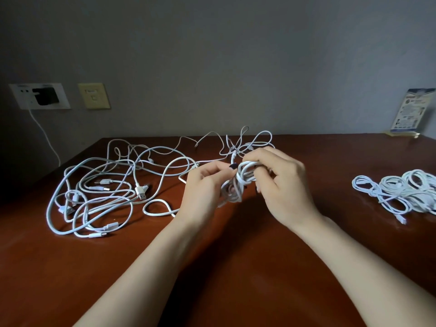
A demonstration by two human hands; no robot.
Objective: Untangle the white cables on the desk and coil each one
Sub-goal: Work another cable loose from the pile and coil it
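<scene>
A: Above the middle of the tabletop, both hands meet on one bundle; why is it held up like that?

B: The right hand (280, 182) curls its fingers around the coiled cable (238, 182), pressed together over the top of the loops so they cannot spring apart; the left hand (205, 185) pinches a strand at the bundle's side between thumb and fingertips, I judge to wind the tail around the waist of the coil and lock it

A: And the rest of the cables?

B: The tangle of loose cables (101, 192) sprawls toward the left edge, plugs showing among the loops; a smaller knot (245, 145) lies just behind the hands toward the far edge; the finished coils (401, 192) are heaped at the right edge, well apart from the tangle, presumably so done work never mixes with what is left

A: So the task is partway?

B: I'd say so; several coiled, many not

A: The surface and the room?

B: A reddish-brown desk (236, 267), glossy; a grey wall behind; a wall socket (40, 96) with a black adapter and a white lead at the left, a yellowish plate (94, 96) beside it; a printed card (411, 110) stands at the far right corner
</scene>
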